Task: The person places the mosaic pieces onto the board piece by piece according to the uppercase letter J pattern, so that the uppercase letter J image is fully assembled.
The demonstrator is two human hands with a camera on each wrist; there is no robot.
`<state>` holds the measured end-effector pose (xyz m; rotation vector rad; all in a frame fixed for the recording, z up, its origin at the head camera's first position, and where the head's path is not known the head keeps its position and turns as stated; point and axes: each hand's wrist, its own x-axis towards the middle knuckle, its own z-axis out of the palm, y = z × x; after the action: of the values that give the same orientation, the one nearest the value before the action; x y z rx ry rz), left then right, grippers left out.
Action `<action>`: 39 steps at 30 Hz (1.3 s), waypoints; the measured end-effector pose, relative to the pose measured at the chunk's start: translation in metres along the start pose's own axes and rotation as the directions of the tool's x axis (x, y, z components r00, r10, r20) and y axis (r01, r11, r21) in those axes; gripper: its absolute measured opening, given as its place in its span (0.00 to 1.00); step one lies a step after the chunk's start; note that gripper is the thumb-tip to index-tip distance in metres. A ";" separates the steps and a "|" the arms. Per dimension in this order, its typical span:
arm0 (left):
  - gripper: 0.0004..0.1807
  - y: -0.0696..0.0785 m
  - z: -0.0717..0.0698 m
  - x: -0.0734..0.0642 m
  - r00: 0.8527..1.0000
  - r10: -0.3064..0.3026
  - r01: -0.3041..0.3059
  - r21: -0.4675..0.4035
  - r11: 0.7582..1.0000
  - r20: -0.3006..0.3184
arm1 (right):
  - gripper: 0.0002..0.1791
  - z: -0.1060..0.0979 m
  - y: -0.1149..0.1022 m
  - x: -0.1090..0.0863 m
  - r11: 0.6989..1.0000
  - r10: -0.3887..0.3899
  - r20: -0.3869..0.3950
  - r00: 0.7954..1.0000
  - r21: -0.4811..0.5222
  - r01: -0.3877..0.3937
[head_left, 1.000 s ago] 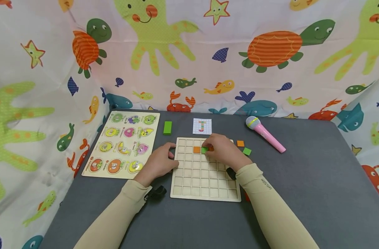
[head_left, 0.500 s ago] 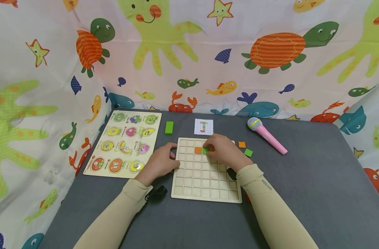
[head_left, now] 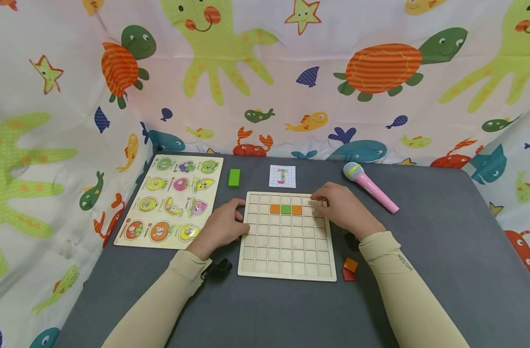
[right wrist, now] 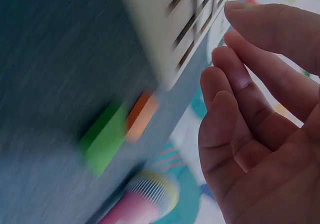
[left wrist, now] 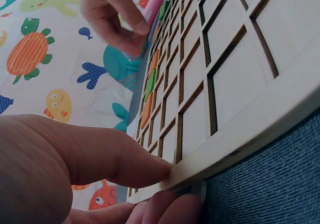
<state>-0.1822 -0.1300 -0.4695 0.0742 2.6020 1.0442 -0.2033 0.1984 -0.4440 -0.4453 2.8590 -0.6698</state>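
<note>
A wooden grid board lies on the dark table. In its second row from the back sit an orange tile, a green tile and another orange tile, side by side. My left hand holds the board's left edge, thumb pressed on the rim and other fingers curled below it. Over the back right corner, my right hand has loosely bent fingers and nothing between them. Beyond that corner, a loose green tile and orange tile show in the right wrist view, hidden from the head view.
An orange tile and a red tile lie right of the board. Behind it are a patterned grid card and a green block. A fruit puzzle board is at left, a pink toy microphone at right.
My right hand has released the tiles in the second row and moved right to the board's back right corner, uncovering a second orange tile there. The left hand stays in place.
</note>
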 end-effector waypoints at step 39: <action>0.39 0.000 0.001 0.000 1.000 -0.013 0.013 -0.028 1.000 0.003 | 0.15 -0.008 0.051 -0.011 0.996 0.074 -0.036 0.997 -0.048 -0.076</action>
<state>-0.1815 -0.1296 -0.4703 0.0526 2.5809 1.0744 -0.2068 0.2484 -0.4593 -0.3343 2.9138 -0.6001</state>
